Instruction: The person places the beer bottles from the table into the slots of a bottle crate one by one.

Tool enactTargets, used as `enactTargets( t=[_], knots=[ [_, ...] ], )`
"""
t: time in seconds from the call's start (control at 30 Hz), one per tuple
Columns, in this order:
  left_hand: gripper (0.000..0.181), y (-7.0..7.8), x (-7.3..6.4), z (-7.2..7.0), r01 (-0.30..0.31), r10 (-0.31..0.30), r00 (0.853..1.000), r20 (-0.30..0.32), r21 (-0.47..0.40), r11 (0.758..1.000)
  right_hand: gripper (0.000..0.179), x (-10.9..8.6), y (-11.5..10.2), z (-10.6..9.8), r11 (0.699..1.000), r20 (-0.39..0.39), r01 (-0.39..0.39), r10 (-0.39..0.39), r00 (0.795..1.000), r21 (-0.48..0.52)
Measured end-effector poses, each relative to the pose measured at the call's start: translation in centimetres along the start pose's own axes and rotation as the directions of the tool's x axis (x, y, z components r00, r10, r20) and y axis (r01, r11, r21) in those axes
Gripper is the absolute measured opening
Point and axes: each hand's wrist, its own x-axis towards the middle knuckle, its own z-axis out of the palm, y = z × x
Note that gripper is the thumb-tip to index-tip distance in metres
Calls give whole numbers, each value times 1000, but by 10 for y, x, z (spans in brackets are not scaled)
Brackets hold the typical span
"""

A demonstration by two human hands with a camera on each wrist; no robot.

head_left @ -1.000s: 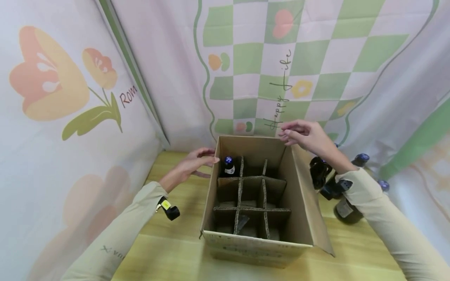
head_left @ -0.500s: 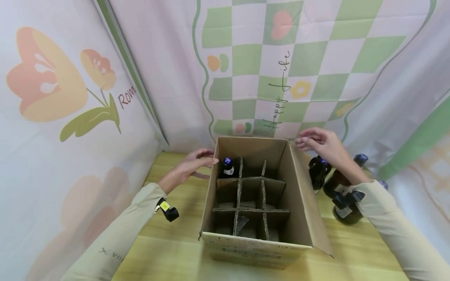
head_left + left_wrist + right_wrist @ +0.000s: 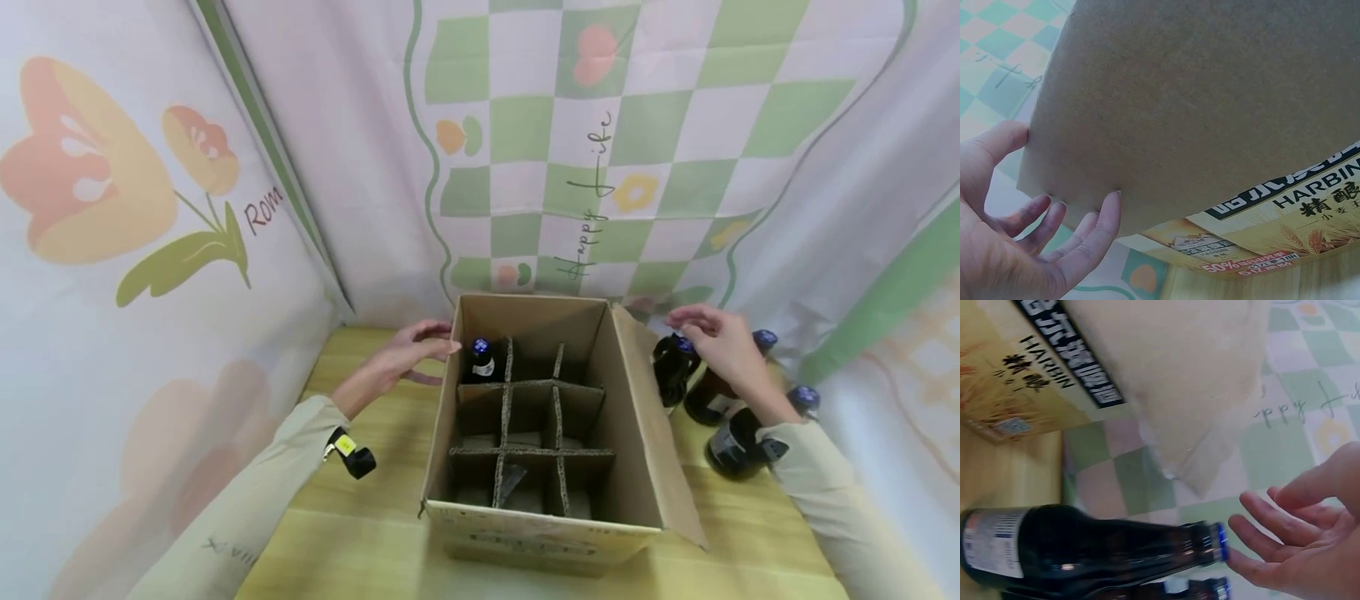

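Note:
In the head view, my left hand (image 3: 408, 357) is at the far-left corner of an open cardboard box (image 3: 555, 523). The left wrist view shows its fingertips spread against the brown flap (image 3: 1191, 94), the thumb tip at the flap's edge. My right hand (image 3: 716, 342) is right of the box, above dark beer bottles. In the right wrist view, its loosely bent fingers hold nothing. They are beside the blue cap of a bottle (image 3: 1116, 544); whether a fingertip touches it I cannot tell. One bottle (image 3: 482, 358) stands in the box's far-left compartment.
Cardboard dividers (image 3: 532, 452) split the box into several compartments. A small clear scrap (image 3: 513, 478) lies in a near one. Another bottle (image 3: 735, 446) stands on the wooden table (image 3: 360, 533) near the right forearm. Printed curtains (image 3: 525, 125) hang close behind and at the left.
My right hand has moved right and down, from above the box's far-right corner to the bottles beside it. My left hand has stayed at the box's corner.

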Motion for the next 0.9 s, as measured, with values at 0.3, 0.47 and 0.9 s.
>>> enactTargets(
  t=[0.3, 0.47, 0.9],
  knots=[
    [67, -2, 0, 0, 1, -1, 1000, 1, 6, 1000, 31, -20, 30, 14, 998, 7, -10, 11, 1000, -57],
    [66, -4, -1, 0, 4, -4, 1000, -9, -4, 1000, 45, -25, 44, 17, 992, 74, -107, 102, 992, 69],
    [68, -3, 0, -2, 11, -11, 1000, 7, 12, 1000, 44, -28, 59, 32, 980, -23, -122, 127, 992, 155]
  ],
)
